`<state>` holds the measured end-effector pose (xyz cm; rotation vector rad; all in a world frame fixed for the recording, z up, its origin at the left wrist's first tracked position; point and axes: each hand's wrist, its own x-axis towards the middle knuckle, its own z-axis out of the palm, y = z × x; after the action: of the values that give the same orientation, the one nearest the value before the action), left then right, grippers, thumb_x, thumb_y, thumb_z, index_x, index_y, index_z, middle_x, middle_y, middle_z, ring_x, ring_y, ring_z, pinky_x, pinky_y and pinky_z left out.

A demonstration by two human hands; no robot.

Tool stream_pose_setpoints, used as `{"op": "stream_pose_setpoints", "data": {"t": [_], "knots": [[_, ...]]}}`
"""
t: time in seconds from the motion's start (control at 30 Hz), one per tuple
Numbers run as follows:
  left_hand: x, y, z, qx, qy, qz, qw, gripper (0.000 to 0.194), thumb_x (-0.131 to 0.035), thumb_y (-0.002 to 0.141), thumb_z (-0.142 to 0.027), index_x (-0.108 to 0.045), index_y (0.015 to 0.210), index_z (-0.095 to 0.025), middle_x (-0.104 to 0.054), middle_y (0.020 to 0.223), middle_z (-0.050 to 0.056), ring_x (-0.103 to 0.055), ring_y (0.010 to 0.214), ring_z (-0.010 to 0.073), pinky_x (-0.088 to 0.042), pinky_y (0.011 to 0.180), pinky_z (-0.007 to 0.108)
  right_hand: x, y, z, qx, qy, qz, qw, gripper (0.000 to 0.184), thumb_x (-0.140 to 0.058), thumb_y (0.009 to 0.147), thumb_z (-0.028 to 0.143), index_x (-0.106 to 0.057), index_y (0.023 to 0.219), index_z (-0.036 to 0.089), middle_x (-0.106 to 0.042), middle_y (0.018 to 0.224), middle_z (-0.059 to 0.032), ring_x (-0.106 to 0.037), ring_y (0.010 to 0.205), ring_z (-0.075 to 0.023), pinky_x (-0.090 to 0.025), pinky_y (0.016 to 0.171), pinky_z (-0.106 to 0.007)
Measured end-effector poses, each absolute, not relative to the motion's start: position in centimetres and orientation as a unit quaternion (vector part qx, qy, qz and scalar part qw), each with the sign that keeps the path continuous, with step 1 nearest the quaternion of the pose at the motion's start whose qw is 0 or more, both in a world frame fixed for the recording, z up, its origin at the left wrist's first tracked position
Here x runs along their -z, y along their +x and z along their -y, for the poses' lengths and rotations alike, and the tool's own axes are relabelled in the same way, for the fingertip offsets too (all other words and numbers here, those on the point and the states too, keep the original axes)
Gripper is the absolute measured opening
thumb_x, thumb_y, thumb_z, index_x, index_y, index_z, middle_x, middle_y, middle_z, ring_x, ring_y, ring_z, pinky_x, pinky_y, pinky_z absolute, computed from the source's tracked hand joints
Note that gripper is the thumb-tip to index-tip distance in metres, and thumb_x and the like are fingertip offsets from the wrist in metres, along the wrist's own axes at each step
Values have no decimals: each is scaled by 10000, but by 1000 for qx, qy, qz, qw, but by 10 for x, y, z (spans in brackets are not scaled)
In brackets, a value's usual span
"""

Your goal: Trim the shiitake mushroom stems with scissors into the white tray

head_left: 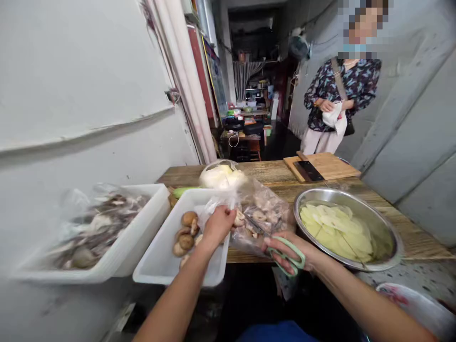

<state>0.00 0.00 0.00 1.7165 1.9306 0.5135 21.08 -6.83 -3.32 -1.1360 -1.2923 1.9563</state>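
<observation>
My left hand [220, 224] is closed on a mushroom [239, 218] at the mouth of a clear plastic bag of mushrooms [265, 211] lying on the wooden table [278, 178]. My right hand [299, 251] grips green-handled scissors [288, 255], whose blades point at the mushroom. Just left of my left hand, a white plastic tray [167, 259] holds several trimmed brown mushrooms [187, 230].
A steel bowl [386, 237] of pale sliced vegetable sits to the right. A cleaver [309, 170] lies on a cutting board [329, 164] at the far edge. Another white tray [142, 223] with bagged scraps is at left. A person [337, 102] stands beyond the table.
</observation>
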Motion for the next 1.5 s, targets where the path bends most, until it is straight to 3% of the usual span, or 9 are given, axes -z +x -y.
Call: {"op": "stream_pose_setpoints", "data": {"t": [0.27, 0.47, 0.7, 1.0, 1.1, 1.17, 1.23, 1.37, 1.5], "knots": [[-6, 1, 6, -206, 637, -710, 217, 276, -475, 836, -393, -617, 777, -164, -686, 693, 73, -651, 652, 184, -408, 592, 240, 42, 198, 64, -692, -482, 475, 252, 418, -667, 709, 558, -580, 751, 151, -484, 385, 81, -397, 233, -63, -318, 202, -148], [-21, -5, 24, -245, 664, -639, 302, 285, -471, 829, -409, -599, 767, -162, -642, 635, 37, -600, 569, 157, -413, 552, 230, 45, 203, 58, -725, -466, 425, 279, 396, -545, 828, 536, -599, 826, 144, -500, 420, 71, -413, 257, -70, -363, 229, -161], [-47, -80, 74, -109, 702, -560, 428, 427, -487, 766, -566, -633, 755, -166, -625, 697, 26, -560, 619, 162, -428, 525, 225, 45, 223, 58, -843, -397, 298, 205, 431, -404, 934, 473, -628, 828, 120, -489, 439, 62, -397, 264, -57, -349, 248, -148], [-20, -138, 14, -138, 652, -743, 59, 382, -443, 821, -355, -632, 1074, -141, -692, 957, 113, -635, 887, 255, -472, 785, 340, 47, 225, 67, -895, -374, 167, 176, 525, -270, 989, 437, -637, 838, 94, -498, 426, 41, -401, 265, -59, -349, 246, -143], [-36, -103, 35, -332, 617, -697, -153, 348, -431, 831, -238, -612, 1103, -117, -659, 1071, 149, -609, 986, 253, -452, 876, 373, 48, 223, 71, -864, -411, 159, 244, 459, -339, 970, 448, -625, 844, 112, -501, 430, 47, -403, 272, -59, -352, 255, -144], [-46, -64, 57, -480, 584, -598, -265, 256, -460, 815, -178, -639, 991, -125, -679, 966, 131, -620, 936, 225, -457, 876, 355, 50, 221, 75, -824, -428, 185, 323, 376, -445, 933, 444, -624, 867, 120, -512, 446, 48, -420, 292, -65, -362, 265, -150], [-47, -19, 69, -499, 696, -473, -208, 155, -485, 783, -132, -634, 769, -170, -681, 789, 66, -634, 820, 177, -479, 822, 299, 53, 217, 79, -778, -433, 214, 402, 336, -545, 877, 446, -627, 883, 121, -525, 464, 46, -430, 308, -69, -376, 274, -160], [-18, 52, 32, -39, 815, -566, 117, 228, -484, 715, -36, -676, 738, -157, -706, 813, 90, -655, 830, 192, -480, 791, 278, 57, 207, 85, -736, -443, 203, 470, 364, -629, 801, 478, -626, 852, 118, -520, 460, 49, -418, 309, -66, -383, 282, -172], [22, 77, -32, 9, 791, -595, 144, 224, -512, 693, -25, -696, 793, -105, -702, 939, 181, -651, 950, 257, -467, 840, 312, 60, 200, 86, -739, -444, 159, 481, 355, -619, 802, 480, -617, 834, 126, -508, 443, 57, -409, 309, -61, -357, 282, -158]]}}
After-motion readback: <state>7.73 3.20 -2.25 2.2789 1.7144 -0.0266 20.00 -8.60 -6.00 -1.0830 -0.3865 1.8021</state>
